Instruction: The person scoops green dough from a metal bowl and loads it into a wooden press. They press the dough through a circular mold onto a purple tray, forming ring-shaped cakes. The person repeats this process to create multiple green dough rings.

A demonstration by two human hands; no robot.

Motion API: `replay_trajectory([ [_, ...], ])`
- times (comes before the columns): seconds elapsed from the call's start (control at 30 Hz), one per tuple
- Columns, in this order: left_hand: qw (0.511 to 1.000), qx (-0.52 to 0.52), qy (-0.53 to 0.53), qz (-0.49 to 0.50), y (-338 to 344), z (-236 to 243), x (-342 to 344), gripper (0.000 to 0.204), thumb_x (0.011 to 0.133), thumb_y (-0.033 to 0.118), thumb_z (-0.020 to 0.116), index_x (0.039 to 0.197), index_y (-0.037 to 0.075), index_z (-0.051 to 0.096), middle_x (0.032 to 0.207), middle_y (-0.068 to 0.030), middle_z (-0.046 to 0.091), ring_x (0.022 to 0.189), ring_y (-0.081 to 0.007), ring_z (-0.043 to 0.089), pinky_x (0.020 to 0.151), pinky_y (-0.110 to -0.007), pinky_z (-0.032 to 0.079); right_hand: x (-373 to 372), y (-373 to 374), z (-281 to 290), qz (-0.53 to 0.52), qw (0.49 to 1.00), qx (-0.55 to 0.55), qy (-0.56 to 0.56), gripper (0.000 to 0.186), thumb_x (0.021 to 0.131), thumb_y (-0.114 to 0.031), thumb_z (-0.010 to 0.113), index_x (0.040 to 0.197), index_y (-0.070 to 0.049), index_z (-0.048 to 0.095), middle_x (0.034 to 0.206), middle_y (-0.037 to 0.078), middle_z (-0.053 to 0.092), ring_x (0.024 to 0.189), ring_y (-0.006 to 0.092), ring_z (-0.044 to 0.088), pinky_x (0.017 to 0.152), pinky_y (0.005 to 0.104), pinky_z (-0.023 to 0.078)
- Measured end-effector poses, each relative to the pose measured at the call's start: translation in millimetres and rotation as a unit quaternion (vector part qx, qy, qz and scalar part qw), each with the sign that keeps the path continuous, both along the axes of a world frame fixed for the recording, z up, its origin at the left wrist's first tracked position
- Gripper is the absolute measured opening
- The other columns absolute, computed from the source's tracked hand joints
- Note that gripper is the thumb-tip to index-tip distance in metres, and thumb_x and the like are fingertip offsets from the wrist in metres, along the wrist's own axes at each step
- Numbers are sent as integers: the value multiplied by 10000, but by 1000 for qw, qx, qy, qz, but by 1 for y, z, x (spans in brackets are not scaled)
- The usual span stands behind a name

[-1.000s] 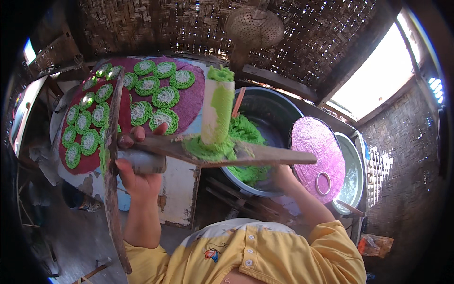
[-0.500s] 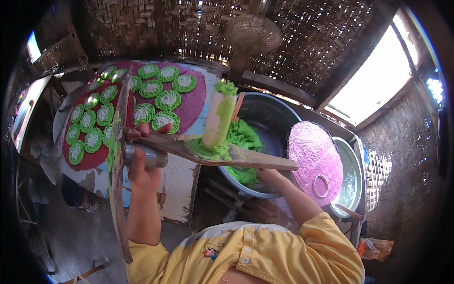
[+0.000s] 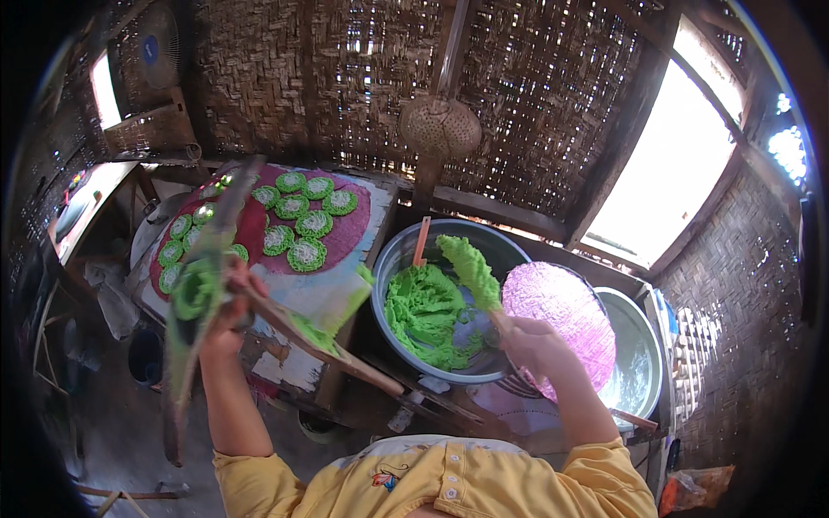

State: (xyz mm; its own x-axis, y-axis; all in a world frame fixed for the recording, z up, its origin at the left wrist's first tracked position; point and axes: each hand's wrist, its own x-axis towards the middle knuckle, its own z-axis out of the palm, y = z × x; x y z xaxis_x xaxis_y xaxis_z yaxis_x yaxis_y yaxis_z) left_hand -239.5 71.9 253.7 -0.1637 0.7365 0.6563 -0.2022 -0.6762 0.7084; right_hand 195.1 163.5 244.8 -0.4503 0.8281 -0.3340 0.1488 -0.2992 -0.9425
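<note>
Green-smeared wooden press (image 3: pixel 367 369), 1, left hand (image 3: pixel 226 326) gripping; spatula (image 3: pixel 495 315), 1, right hand (image 3: pixel 537 345) gripping; basins (image 3: pixel 494 247), 2.

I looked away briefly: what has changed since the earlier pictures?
The right hand has come out from behind the wooden press, holding a stick loaded with green dough over the basin. The press has swung left, its cross board now sloping down rightward. The left hand still grips it; the green-and-white rounds stay on the pink mats.
</note>
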Motion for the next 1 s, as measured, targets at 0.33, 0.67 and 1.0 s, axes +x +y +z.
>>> replay_trajectory([
  [0.33,908,-128,398,36,22,8,157,574,649,302,738,1155,103,556,1146,-144,560,983,-326,572,829,-373,469,47,-46,57,205,945,199,-161,473,904,-369,554,1213,-12,548,672,-14,512,569,51,457,501,210,382],
  [0.67,794,-107,583,134,3,25,208,421,669,302,701,1060,172,615,1078,-93,586,932,-308,593,776,-397,489,50,-43,150,289,555,590,-509,292,878,-264,504,1117,-128,602,842,32,643,737,187,633,601,334,497],
  [1.0,864,-17,481,151,31,-1,204,401,662,295,696,1017,118,635,984,-157,629,855,-336,613,742,-400,505,2,-57,100,45,106,945,-305,210,854,-166,529,999,-27,589,708,47,533,624,147,541,490,269,374],
])
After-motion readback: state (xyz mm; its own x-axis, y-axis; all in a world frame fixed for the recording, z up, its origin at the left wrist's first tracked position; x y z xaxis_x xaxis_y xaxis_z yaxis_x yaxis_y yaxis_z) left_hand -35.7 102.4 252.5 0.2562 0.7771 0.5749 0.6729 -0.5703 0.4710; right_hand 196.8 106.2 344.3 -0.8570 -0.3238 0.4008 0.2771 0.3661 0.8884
